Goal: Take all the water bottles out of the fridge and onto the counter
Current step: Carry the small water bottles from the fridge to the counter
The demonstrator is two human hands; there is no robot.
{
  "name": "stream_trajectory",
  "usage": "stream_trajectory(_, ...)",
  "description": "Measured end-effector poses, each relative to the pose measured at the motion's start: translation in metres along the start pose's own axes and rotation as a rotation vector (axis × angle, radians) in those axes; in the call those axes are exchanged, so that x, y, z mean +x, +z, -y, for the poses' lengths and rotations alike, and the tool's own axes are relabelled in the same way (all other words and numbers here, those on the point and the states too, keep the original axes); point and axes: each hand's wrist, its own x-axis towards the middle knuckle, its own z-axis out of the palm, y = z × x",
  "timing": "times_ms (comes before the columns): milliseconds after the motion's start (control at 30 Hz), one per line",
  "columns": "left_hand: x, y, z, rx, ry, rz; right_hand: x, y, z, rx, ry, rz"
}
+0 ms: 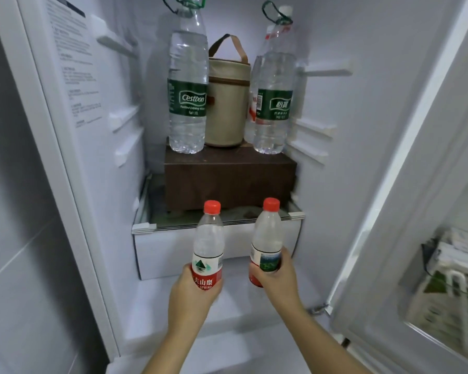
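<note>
Both hands are loaded in front of the open fridge [322,109]: the left hand [192,295] has its grip clenched round one small red-capped bottle [208,247], the right hand [277,276] round the other red-capped bottle [266,236], both upright. Above the grips, two tall green-labelled bottles [187,85] [273,101] stand on a brown box [227,176], flanking a beige bag [227,103].

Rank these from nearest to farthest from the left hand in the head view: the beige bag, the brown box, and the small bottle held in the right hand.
From the left hand:
1. Small bottle in the right hand, just to its right, in front of the fridge.
2. Brown box, above it on the glass shelf.
3. Beige bag, higher and deeper, on top of the box.
</note>
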Motion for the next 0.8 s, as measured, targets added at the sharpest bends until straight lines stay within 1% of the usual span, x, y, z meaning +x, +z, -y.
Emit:
stream_trajectory(200, 0.002, 0.006, 0.012, -0.032, -0.020, -0.033, -0.005, 0.002, -0.015, 0.017, 0.005, -0.034)
stream_trajectory(400, -0.002, 0.011, 0.021, -0.042, -0.033, -0.040, -0.005, 0.002, -0.023, 0.043, 0.007, -0.012)
stream_trajectory(533, -0.006, 0.014, 0.023, -0.028, -0.036, -0.048, -0.006, 0.002, -0.025, 0.041, 0.024, 0.017)
stream_trajectory(800, -0.019, 0.021, 0.022, -0.028, 0.031, -0.130, -0.003, -0.010, -0.030, 0.033, 0.064, 0.112)
